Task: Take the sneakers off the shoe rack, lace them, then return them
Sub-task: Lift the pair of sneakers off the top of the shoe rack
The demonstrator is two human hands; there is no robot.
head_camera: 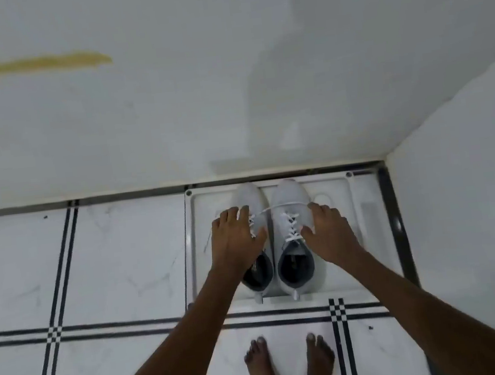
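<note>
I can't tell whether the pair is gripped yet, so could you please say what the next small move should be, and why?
Probably close both hands and lift. The left hand lies over the left white lace-up sneaker, the right hand against the right white sneaker, and both sit on the white plastic shoe rack.

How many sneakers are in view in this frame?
2. The left sneaker and the right sneaker stand side by side on the white tray, toes toward the wall; the left hand covers part of the first.

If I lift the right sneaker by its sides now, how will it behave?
The right sneaker looks soft-walled, so it would probably give a little under a squeeze. Its loose white lace stretches toward the left sneaker and would likely trail or snag.
</note>
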